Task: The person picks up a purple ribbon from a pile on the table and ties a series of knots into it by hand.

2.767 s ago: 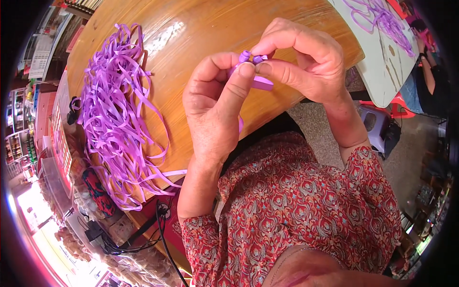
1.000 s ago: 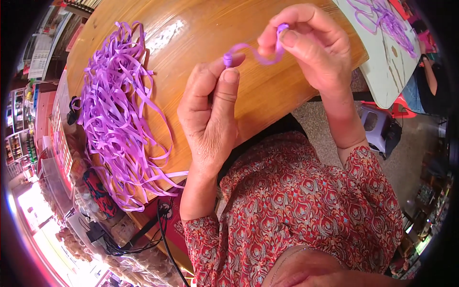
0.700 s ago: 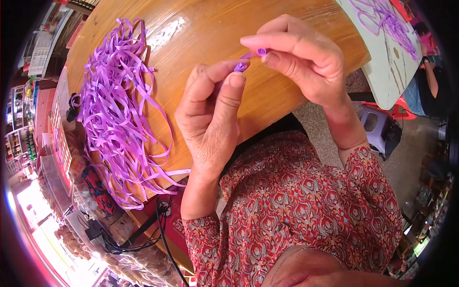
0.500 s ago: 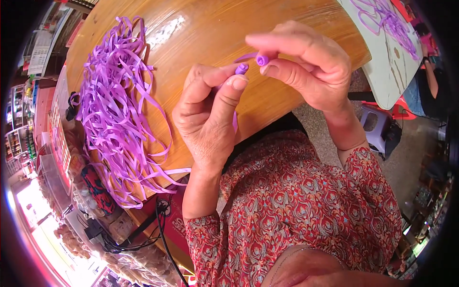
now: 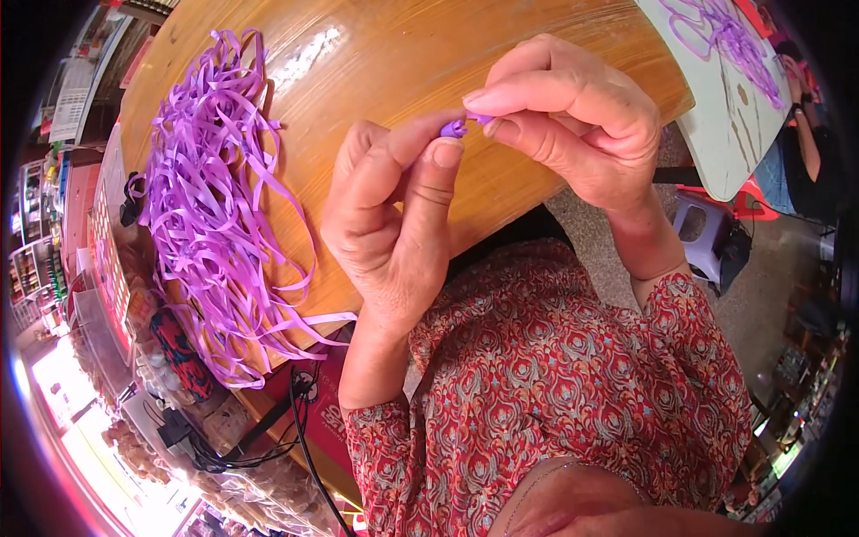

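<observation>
Between the thumb and forefinger of my left hand point(image 5: 385, 215) is a small rolled bud of purple ribbon point(image 5: 454, 130), its coiled top showing above the thumb. My right hand point(image 5: 582, 125) is just to the right of it, thumb and forefinger pinched on a short piece of purple ribbon point(image 5: 482, 118). The two pieces almost meet; whether they are joined cannot be made out. Both hands are raised above the wooden table. To their left lies a big loose heap of purple ribbon strips point(image 5: 210, 215), a few strips trailing toward my left forearm.
The wooden table point(image 5: 385, 67) has a rounded right edge. Beyond it stands a pale table point(image 5: 734, 134) with more purple ribbon point(image 5: 729, 49); a person's arm point(image 5: 805, 143) is beside it. A purple plastic stool point(image 5: 698, 237) is on the floor. Black cables point(image 5: 300, 421) hang at lower left.
My right forefinger has come down onto the thumb, pinching the purple ribbon that sat by the thumb tip. The left hand keeps its bud nearly in place.
</observation>
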Tool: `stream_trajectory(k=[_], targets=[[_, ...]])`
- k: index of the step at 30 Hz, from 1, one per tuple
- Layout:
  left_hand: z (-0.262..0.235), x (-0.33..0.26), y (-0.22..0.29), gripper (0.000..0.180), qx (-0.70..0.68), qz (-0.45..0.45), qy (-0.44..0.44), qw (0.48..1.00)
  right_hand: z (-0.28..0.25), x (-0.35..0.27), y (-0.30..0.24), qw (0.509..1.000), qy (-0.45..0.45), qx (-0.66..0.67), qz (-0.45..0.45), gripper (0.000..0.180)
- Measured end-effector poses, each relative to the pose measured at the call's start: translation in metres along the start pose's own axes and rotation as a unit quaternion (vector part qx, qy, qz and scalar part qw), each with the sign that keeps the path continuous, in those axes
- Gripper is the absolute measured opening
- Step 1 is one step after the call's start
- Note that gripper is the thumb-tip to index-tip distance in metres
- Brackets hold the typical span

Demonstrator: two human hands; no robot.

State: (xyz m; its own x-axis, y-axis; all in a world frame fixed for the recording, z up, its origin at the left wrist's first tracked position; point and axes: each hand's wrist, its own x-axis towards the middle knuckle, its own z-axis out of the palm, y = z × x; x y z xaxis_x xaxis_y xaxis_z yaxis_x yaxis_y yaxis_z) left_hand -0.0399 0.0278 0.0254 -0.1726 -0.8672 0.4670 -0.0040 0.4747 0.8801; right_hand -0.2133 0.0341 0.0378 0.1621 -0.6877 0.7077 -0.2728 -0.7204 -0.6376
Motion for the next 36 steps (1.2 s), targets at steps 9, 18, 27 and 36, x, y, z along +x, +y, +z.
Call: stream_trajectory(k=[9,18,27,36], targets=[[0.002,0.0,-0.001,0.015,0.042,0.021,0.011,0.999,0.003,-0.008,0.003,0.995,0.026,0.073,0.064,0.022],[0.001,0.002,-0.003,0.016,0.059,0.038,0.005,0.998,0.004,-0.005,0.007,0.999,0.008,0.035,0.017,0.018],[0.0,0.003,0.003,0.017,0.082,0.05,-0.014,0.995,0.001,-0.005,0.006,1.0,-0.004,0.017,-0.002,0.018],[0.001,0.0,0.011,0.013,0.108,0.034,-0.033,0.993,-0.002,-0.006,-0.001,0.999,-0.021,-0.026,-0.017,0.019]])
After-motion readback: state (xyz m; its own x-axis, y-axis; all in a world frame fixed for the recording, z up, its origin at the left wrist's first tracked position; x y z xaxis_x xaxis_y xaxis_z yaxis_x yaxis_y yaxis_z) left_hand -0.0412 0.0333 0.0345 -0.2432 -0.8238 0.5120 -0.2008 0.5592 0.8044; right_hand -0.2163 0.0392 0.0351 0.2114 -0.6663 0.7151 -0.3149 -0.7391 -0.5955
